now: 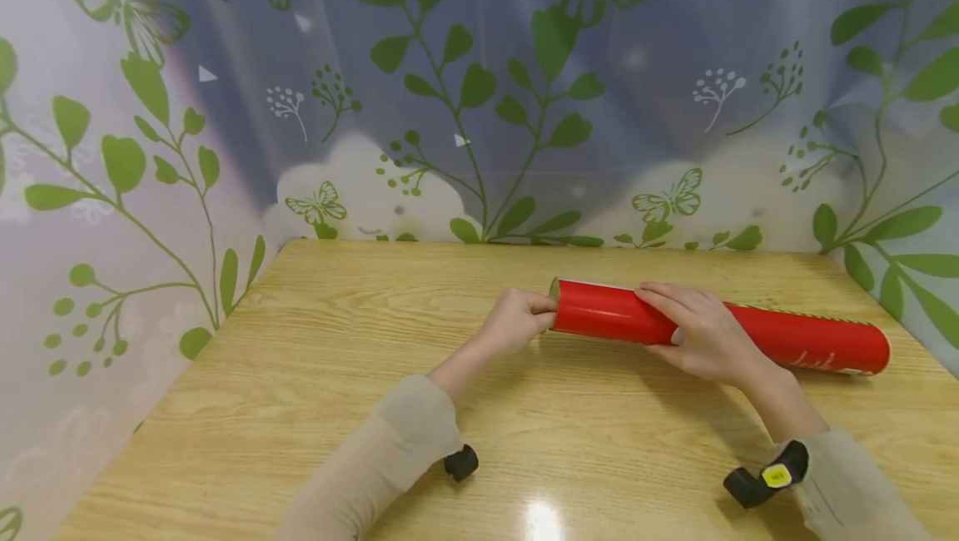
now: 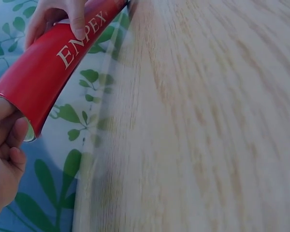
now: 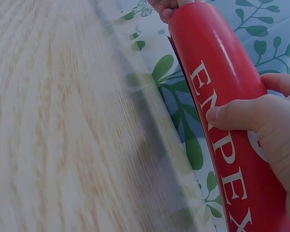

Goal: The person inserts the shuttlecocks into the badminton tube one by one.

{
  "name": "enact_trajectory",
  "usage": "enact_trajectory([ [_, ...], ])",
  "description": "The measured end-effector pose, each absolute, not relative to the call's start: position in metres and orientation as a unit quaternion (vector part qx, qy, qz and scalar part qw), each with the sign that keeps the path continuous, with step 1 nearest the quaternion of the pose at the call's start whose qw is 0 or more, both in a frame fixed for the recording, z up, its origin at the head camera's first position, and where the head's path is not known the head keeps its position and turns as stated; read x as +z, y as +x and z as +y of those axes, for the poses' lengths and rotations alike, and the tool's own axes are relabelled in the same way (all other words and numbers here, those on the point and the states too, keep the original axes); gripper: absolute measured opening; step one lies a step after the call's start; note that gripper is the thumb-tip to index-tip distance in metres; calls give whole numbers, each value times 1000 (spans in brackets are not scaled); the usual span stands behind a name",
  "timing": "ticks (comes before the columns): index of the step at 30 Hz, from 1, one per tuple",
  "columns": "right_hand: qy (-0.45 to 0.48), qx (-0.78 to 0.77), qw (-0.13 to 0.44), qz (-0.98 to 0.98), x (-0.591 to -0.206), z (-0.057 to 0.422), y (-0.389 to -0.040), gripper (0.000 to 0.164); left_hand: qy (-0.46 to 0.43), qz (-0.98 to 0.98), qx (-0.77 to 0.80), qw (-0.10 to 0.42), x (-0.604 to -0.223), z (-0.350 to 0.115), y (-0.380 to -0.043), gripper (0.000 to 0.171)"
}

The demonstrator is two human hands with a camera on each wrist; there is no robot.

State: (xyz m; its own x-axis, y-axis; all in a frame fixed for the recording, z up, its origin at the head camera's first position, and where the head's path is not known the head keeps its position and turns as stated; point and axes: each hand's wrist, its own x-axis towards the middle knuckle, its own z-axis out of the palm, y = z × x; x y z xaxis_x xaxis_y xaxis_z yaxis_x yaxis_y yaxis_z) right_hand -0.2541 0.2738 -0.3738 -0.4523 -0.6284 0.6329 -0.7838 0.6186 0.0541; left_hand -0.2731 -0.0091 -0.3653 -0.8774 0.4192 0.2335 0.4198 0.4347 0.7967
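Note:
A long red cardboard tube (image 1: 610, 310) with white "ENPEX" lettering (image 3: 217, 130) lies tilted above the tabletop, its open end toward the left. My right hand (image 1: 700, 333) grips it around the middle, the thumb across the lettering in the right wrist view. At the open end is my left hand (image 1: 517, 320), with fingertips reaching inside the mouth of the tube. The left wrist view shows the pale inner wall (image 2: 30, 131) beside those fingers (image 2: 17, 130). What the left fingertips touch inside is hidden, and I cannot tell whether they hold anything.
A light wood-grain table (image 1: 337, 341) spreads under both arms. Behind it hangs a curtain (image 1: 479, 91) with green leaves and butterflies. Black wrist mounts (image 1: 460, 464) sit at the sleeve cuffs.

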Motion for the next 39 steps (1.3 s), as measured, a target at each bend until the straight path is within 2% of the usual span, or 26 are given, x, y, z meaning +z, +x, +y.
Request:
enact_trajectory([
  [16, 422, 123, 316, -841, -371, 276, -255, 69, -240, -828, -507, -18, -366, -16, -273, 14],
  [27, 402, 107, 291, -861, -373, 286, -255, 66, -229, -818, -528, -28, -362, -28, -269, 19],
  [31, 375, 83, 279, -880, -373, 291, -257, 81, -234, -834, -500, -21, -360, -36, -269, 20],
  [39, 327, 50, 228, -916, -373, 297, -269, 79, -228, -868, -441, 15, -361, -61, -275, 23],
])
